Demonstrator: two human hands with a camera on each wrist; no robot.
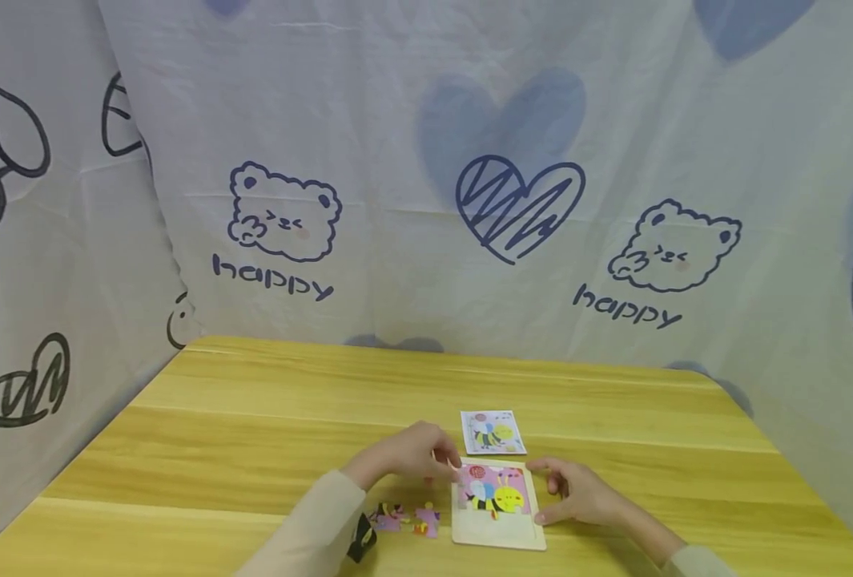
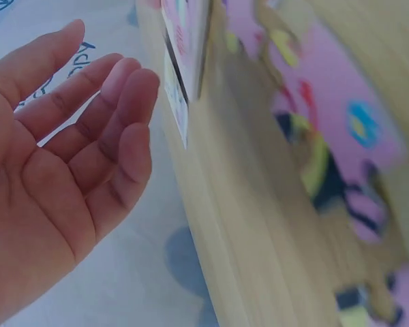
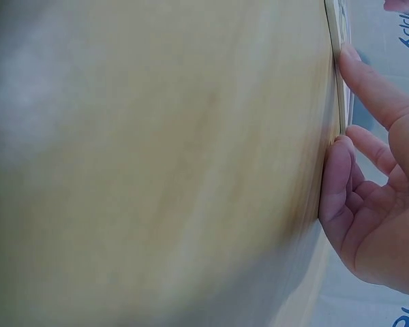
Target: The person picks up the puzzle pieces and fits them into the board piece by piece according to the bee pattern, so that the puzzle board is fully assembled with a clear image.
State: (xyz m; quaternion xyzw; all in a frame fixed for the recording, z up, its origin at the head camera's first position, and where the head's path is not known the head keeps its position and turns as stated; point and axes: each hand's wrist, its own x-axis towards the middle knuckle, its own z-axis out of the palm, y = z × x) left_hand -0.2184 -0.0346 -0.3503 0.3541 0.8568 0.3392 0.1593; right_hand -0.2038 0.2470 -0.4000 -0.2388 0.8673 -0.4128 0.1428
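A wooden puzzle tray (image 1: 498, 530) lies on the table, its upper part filled with a pink bee picture (image 1: 504, 498) and its lower part bare wood. My left hand (image 1: 417, 453) is over the tray's upper left edge; in the left wrist view the same hand (image 2: 75, 150) has loosely bent fingers and nothing visible in them. With thumb and index finger, my right hand (image 1: 583, 495) touches the tray's right edge; its other fingers are bent, as the right hand (image 3: 385, 170) shows in the right wrist view. Loose puzzle pieces (image 1: 426, 521) lie left of the tray.
Behind the tray lies a printed bee card (image 1: 493, 433). A black object (image 1: 362, 538) is beside my left sleeve. The wooden table (image 1: 267, 417) ends at a white curtain (image 1: 390, 240) with bear and heart drawings.
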